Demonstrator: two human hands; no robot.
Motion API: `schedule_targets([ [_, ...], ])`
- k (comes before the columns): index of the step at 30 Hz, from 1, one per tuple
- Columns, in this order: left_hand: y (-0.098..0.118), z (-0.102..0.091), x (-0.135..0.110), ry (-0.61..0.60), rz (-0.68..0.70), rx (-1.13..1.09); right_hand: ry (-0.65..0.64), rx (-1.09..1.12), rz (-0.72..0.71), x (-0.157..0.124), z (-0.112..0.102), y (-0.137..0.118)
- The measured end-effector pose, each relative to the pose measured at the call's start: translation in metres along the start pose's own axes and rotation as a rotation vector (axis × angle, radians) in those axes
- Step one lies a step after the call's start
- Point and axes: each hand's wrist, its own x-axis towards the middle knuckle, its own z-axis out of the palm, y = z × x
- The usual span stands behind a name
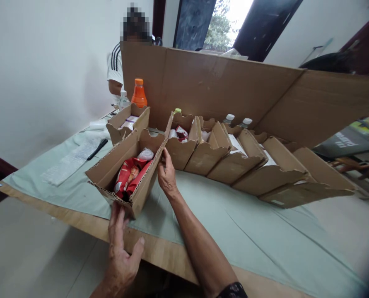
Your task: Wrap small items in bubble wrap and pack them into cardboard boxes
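Note:
An open-topped cardboard box point(147, 192) stands tilted on the cloth near the table's front left. Inside it lie a red printed snack bag point(124, 180) and a clear plastic-wrapped item point(145, 154). My right hand point(167, 174) grips the box's right side towards its far end, fingers bent against the cardboard. At the near end, my left hand point(122, 248) has its fingers stretched out against the box's lower front and its thumb spread away. The tips of those fingers are partly hidden by the box.
Several similar boxes point(207, 157) lean in a row at right, before a tall cardboard panel point(221, 82). Another box point(143, 120) stands behind, beside an orange bottle point(139, 94). A black-handled tool point(97, 150) and clear plastic sheeting point(69, 161) lie left. A person point(116, 70) is behind the panel.

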Motion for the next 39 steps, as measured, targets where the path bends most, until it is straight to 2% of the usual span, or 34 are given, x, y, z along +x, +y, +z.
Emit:
schedule_targets([
  [4,0.006,0.007,0.009,0.027,0.017,0.004,0.017,-0.082,-0.027,0.004,0.006,0.004],
  [8,0.007,0.015,0.019,0.026,0.018,-0.012,0.019,-0.196,-0.103,-0.008,0.009,0.017],
  [13,0.002,0.02,0.033,0.026,0.053,0.02,0.016,-0.292,-0.021,-0.025,0.009,0.037],
  [17,-0.003,0.019,0.039,0.025,0.073,0.04,0.011,-0.309,0.007,-0.027,0.009,0.037],
  [21,-0.008,0.018,0.037,0.026,0.044,0.023,0.008,-0.333,0.04,-0.023,0.004,0.024],
  [25,-0.009,0.017,0.034,0.009,0.019,-0.001,-0.001,-0.352,0.07,-0.006,-0.013,0.0],
  [30,-0.005,0.018,0.035,0.007,0.029,0.002,-0.169,-0.35,0.137,0.026,-0.032,-0.036],
  [35,-0.007,0.018,0.036,0.019,0.025,-0.016,-0.221,-0.509,0.094,0.031,-0.027,-0.065],
  [39,-0.011,0.014,0.039,0.024,0.035,-0.013,-0.227,-0.587,0.072,0.025,-0.021,-0.073],
])
